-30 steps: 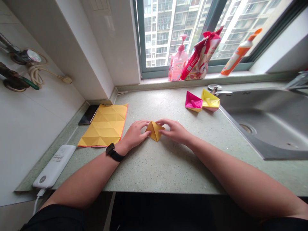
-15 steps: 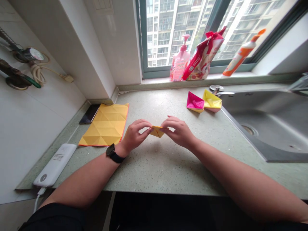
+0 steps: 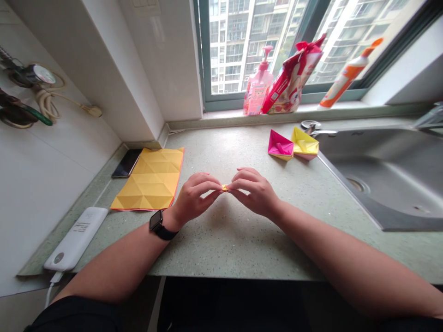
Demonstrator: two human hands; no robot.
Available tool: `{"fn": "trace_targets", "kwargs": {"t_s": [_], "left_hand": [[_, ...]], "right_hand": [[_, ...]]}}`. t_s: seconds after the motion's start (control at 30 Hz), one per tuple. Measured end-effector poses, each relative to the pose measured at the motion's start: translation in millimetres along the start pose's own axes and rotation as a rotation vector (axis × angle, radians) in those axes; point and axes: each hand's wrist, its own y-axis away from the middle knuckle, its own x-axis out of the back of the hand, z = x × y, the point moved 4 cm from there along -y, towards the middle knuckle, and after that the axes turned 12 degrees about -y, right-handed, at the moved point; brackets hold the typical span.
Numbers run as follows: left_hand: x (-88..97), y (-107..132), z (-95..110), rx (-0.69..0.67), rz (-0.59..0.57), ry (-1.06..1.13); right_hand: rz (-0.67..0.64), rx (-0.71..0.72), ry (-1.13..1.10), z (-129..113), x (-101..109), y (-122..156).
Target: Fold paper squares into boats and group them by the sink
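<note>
Pinching a small folded yellow paper [image 3: 224, 188], the left hand [image 3: 198, 197] and the right hand [image 3: 256, 193] each have a closed grip on one side of it, over the middle of the speckled surface [image 3: 235, 251]. Uneven pulling could tear the paper or spoil its creases; a slack hold might let it unfold. Farther right sits a pink paper form [image 3: 279, 145].

Extends left arm [image 3: 121, 267] in from eight o'clock and right arm [image 3: 332, 251] from four. Pinches with left hand [image 3: 194, 196] and right hand [image 3: 260, 194] just below dial centre, fingertips close together (aiming left fingers toward three, right toward nine).
</note>
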Motion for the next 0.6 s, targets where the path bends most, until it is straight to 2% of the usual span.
{"fn": "trace_targets", "kwargs": {"t_s": [0.27, 0.4, 0.6], "left_hand": [[-8.5, 4, -16, 0.165, -0.128, -0.004], [-8.1, 4, -20, 0.201, -0.103, 0.030], [-8.0, 4, -17, 0.112, -0.099, 0.017]], "right_hand": [[0.118, -0.099, -0.153, 5, 7, 0], [0.022, -0.067, -0.095, 12, -1, 1], [-0.047, -0.014, -0.026, 14, -4, 3]]}}
